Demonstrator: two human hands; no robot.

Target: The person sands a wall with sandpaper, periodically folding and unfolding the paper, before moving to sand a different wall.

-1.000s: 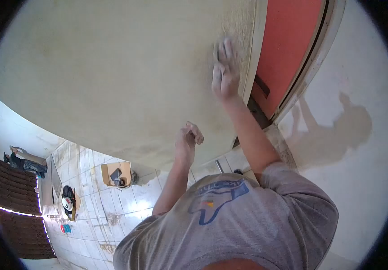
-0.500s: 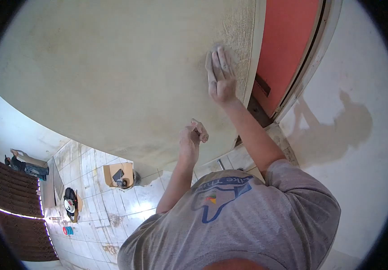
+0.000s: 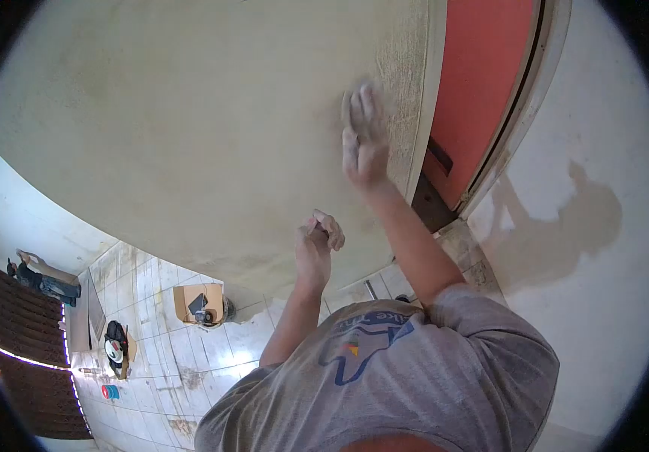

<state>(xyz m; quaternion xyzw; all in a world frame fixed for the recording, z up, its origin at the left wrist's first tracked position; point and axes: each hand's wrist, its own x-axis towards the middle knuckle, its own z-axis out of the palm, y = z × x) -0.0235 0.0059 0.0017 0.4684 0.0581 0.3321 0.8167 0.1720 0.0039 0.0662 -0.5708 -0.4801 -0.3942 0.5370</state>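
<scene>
Feed check: right hand (image 3: 364, 139) is up on the wall (image 3: 189, 120), fingers reaching up and lying along the surface, motion-blurred. I read the flattish pose as spreading pressure; can't tell from here whether a pad or sheet is gripped under it. The wall is the thing being worked: it sits directly beyond the fingers and runs well past them on the left, with the rough strip (image 3: 407, 75) just beside them on the right, toward the red door (image 3: 482, 83). Left hand (image 3: 315, 245) is lower, in front of the wall, fingers curled in; can't confirm wall contact or whether anything is inside. Probably held up for balance, or to stay out of the right hand's path. Both look dusty. Box (image 3: 181, 305) is on the floor (image 3: 219, 346), well apart from both hands, likely parked clear of the feet.
</scene>
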